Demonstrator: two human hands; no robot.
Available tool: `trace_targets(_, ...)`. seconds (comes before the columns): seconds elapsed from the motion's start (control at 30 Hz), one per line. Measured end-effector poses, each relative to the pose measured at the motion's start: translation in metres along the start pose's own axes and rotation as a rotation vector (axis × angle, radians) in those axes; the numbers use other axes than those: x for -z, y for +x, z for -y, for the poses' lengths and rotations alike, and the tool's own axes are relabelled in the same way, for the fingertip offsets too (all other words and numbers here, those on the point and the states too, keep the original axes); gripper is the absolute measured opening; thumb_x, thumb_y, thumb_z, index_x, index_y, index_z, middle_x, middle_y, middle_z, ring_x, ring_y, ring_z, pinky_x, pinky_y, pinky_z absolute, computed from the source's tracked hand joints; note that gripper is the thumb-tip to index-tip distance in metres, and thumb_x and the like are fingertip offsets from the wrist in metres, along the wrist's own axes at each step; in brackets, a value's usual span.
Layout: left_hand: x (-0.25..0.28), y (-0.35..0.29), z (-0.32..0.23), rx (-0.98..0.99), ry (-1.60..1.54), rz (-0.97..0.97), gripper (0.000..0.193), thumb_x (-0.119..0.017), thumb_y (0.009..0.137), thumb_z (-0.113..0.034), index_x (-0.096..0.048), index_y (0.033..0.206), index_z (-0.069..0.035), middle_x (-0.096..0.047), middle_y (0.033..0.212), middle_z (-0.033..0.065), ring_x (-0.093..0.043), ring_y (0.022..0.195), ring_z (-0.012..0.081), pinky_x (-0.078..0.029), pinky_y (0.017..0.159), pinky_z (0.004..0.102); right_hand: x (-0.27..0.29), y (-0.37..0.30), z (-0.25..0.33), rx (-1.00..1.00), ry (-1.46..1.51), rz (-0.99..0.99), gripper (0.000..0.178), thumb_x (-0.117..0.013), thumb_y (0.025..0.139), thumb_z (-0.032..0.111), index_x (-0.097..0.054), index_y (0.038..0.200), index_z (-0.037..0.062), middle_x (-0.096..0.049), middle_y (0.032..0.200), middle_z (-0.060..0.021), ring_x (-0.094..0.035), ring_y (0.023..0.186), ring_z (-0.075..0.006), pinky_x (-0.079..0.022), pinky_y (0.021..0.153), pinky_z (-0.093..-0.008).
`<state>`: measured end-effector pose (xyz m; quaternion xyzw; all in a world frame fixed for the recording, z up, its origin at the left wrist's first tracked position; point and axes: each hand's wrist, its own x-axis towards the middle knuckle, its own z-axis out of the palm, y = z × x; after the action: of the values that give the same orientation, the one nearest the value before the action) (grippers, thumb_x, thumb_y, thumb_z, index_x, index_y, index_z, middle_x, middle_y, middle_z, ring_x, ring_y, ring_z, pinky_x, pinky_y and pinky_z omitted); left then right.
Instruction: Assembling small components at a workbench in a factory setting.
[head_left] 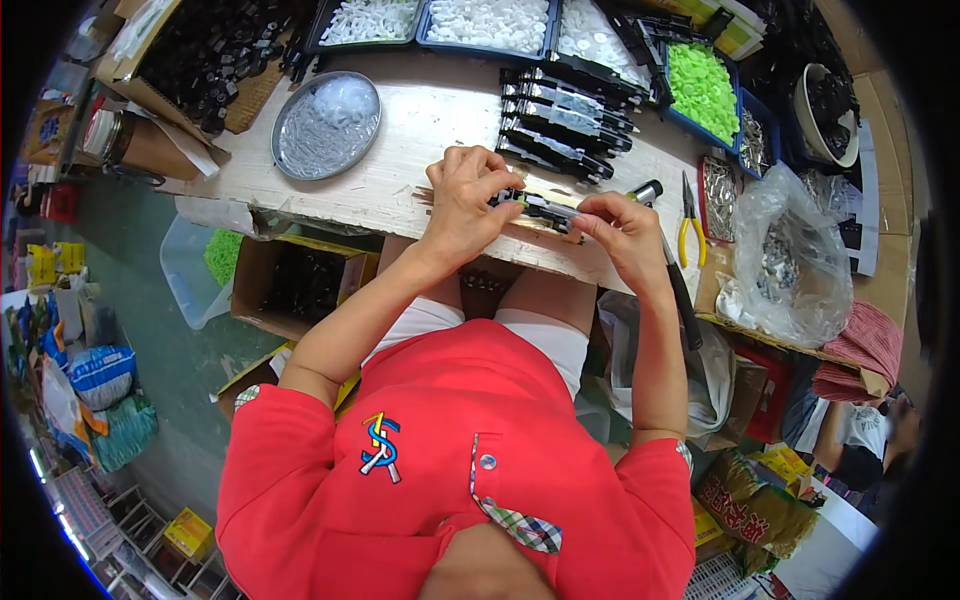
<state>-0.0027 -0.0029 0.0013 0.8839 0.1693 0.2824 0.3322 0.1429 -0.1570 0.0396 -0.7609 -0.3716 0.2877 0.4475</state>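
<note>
The 2 bare hands work close together at the near edge of the white-painted wooden worktop (430,115), a little right of centre in the frame. Between them lies the long, narrow black mechanical piece with grey metal and a bit of green showing (547,209); the left hand (468,205) pinches its left end by thumb and fingers, and the right hand (622,232) grips its right end the same way. This piece appears partly put together: the black body already carries metal and green parts, but whether anything is missing cannot be told at this size. Just above it, at the upper centre, a stack of similar long black pieces with shiny metal plates (562,120) suggests several are already at a like stage, though their exact count is unclear. Plenty of loose stock remains along the top: small white plastic parts (488,24) and, at the upper right, bright green plastic parts (697,85). The long-nosed pliers with yellow handles (689,207) lie unheld, right of the right hand.
</note>
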Motion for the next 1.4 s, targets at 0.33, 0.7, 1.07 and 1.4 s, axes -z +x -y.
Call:
trace_targets(0.33, -0.002, 0.002, 0.000, 0.081, -0.017, 0.011, 0.026, -0.070, 0.062, -0.014, -0.066, 0.087, -0.011, -0.053, 0.089, 0.0010, -0.044, 0.092, 0.0188, -0.027, 0.082, 0.0325, -0.009, 0.009, -0.004, -0.005, 0.048, 0.059, 0.006, -0.063, 0.076, 0.004, -0.063, 0.079, -0.0014, -0.061, 0.066, -0.0055, -0.058, 0.058, -0.0104, -0.044, 0.053, -0.0238)
trace_targets(0.7, -0.004, 0.000, 0.001, 0.044, -0.023, 0.004, 0.017, -0.070, 0.061, -0.014, -0.066, 0.077, -0.011, -0.055, 0.085, -0.0015, -0.045, 0.090, 0.0180, -0.028, 0.081, 0.0327, -0.009, 0.016, -0.015, -0.199, 0.176, 0.073, 0.006, -0.064, 0.077, 0.004, -0.059, 0.076, 0.0004, -0.059, 0.060, -0.0028, -0.053, 0.055, -0.0060, -0.039, 0.050, -0.0202)
trace_targets(1.07, -0.003, 0.002, -0.001, 0.070, -0.045, -0.006, 0.015, -0.070, 0.063, -0.013, -0.065, 0.077, -0.011, -0.056, 0.085, -0.0019, -0.045, 0.090, 0.0176, -0.027, 0.081, 0.0320, -0.007, 0.017, -0.012, -0.233, 0.389, 0.056, 0.008, -0.063, 0.080, 0.006, -0.057, 0.078, 0.0019, -0.057, 0.062, -0.0007, -0.050, 0.052, -0.0056, -0.036, 0.047, -0.0195)
trace_targets(1.4, -0.005, 0.000, 0.002, 0.035, -0.054, -0.029, 0.010, -0.068, 0.063, -0.015, -0.065, 0.072, -0.013, -0.055, 0.083, -0.0049, -0.044, 0.087, 0.0170, -0.027, 0.079, 0.0333, -0.011, 0.017, -0.016, -0.194, 0.277, 0.026, 0.009, -0.063, 0.079, 0.006, -0.057, 0.075, 0.0019, -0.057, 0.061, 0.0004, -0.048, 0.052, -0.0048, -0.036, 0.048, -0.0199)
